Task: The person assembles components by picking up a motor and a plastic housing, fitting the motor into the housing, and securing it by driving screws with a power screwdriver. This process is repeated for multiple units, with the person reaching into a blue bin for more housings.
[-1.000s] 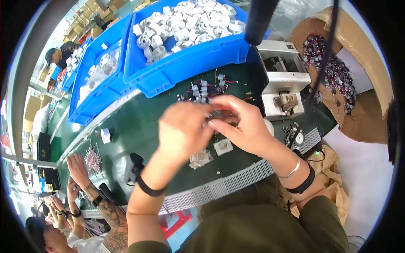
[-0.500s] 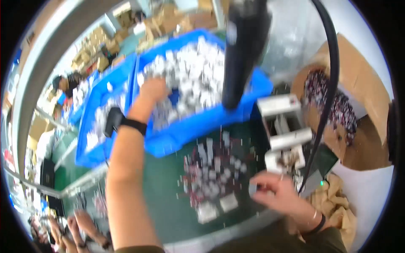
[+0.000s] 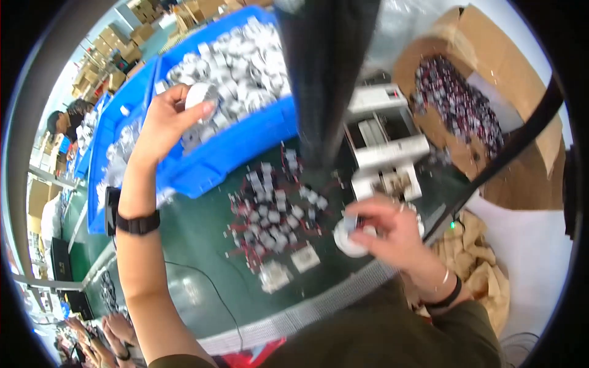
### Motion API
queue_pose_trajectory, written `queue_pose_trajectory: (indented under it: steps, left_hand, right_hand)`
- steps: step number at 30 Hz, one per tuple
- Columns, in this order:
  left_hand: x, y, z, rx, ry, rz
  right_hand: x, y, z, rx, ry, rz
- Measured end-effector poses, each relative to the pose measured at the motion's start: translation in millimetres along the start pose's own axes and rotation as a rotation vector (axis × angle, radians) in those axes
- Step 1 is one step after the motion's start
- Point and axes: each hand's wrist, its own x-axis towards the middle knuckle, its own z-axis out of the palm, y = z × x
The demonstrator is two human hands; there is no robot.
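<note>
My left hand [image 3: 161, 126] is raised over the front of a blue bin [image 3: 211, 168], its fingers closed round a white round plastic part [image 3: 200, 97]. Many similar white parts [image 3: 248, 61] fill that bin. At the right, my right hand [image 3: 396, 236] pinches a small grey block [image 3: 350, 222] between thumb and fingertips. Beneath these fingers a white round disc [image 3: 348, 242] rests at the table's near edge. A heap of small grey blocks with red and black wires [image 3: 270, 214] lies on the green tabletop between my hands.
A white open-topped fixture [image 3: 392, 150] stands on the right, before a cardboard box [image 3: 527, 162] holding many wired parts. A dark post [image 3: 322, 80] and a black cable [image 3: 515, 159] cross the view. Pale packets [image 3: 274, 276] lie near the front edge. Co-workers' hands [image 3: 116, 331] show lower left.
My left hand has come up out of the bin with a white round part in it. My right hand keeps its pinch on the small block. The view has shifted.
</note>
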Motion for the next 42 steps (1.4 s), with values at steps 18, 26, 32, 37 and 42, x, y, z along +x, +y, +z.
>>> queue_pose_trajectory:
  steps: [18,26,32,37,42]
  left_hand:
    - [-166,19,251,0.096,0.108,0.273]
    - [-160,17,237,0.095,0.017,0.347]
    - [-149,20,219,0.065,-0.137,0.318]
    - [-145,14,218,0.002,-0.158,0.328]
    - [-143,14,215,0.051,-0.179,0.404]
  right_hand:
    - [-38,13,-33,-0.029,-0.018,0.094]
    - [-17,14,-35,-0.396,-0.115,-0.188]
    - [-9,15,-33,-0.525,-0.294,-0.245]
    - [-3,18,-31,-0.766,-0.404,-0.423]
    - [-6,10,-38,-1.061,-0.438,-0.662]
